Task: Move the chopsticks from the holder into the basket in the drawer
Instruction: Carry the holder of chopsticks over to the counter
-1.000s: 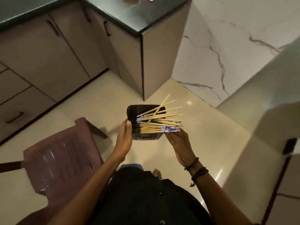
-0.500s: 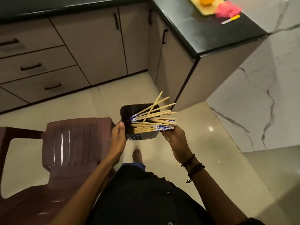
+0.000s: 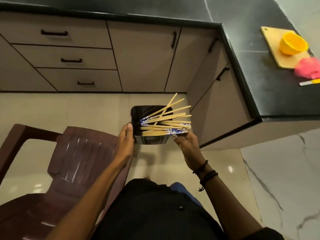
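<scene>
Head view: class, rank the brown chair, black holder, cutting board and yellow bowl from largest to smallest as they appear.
1. brown chair, by far.
2. black holder and cutting board look about alike; the holder is nearer the camera, so they are left unranked.
3. yellow bowl.

A yellow bowl is set on a wooden cutting board on the dark counter, with a pink cloth bunched at its near corner (yellow-and-white pen just below). A brown plastic chair is parked on the glossy floor.

Glossy black holder; pale wooden chopsticks; glossy plastic chair; polished floor tiles
</scene>
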